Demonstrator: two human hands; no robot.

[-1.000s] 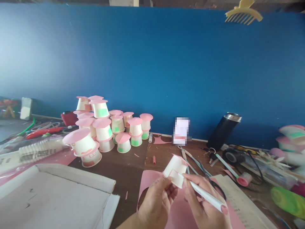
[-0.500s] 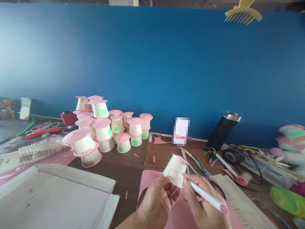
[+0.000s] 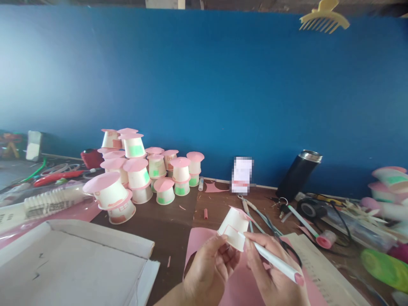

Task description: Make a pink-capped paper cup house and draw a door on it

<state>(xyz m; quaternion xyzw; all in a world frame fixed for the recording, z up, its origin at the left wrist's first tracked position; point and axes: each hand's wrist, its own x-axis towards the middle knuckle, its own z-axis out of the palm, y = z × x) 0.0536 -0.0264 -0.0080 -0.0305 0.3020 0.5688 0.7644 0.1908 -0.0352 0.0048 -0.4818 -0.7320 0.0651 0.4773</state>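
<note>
A white paper cup is tilted in my left hand, with thumb and fingers closed around its lower rim. Pink paper shows at the cup's upper end, and a pink outline is drawn on its side. My right hand grips a white marker with a pink end. The marker's tip meets the cup wall beside the drawn line. Under both hands lies a sheet of pink paper. A small pink marker cap rests on the table beyond the cup.
Stacked cups with pink paper roofs stand at the left back. An open white box is at front left. Scissors, a black flask and a green-and-white marker lie or stand to the right, before a blue wall.
The marker tip has moved slightly down along the cup, and the pink line reaches a little further. Both hands keep nearly the same place and grip.
</note>
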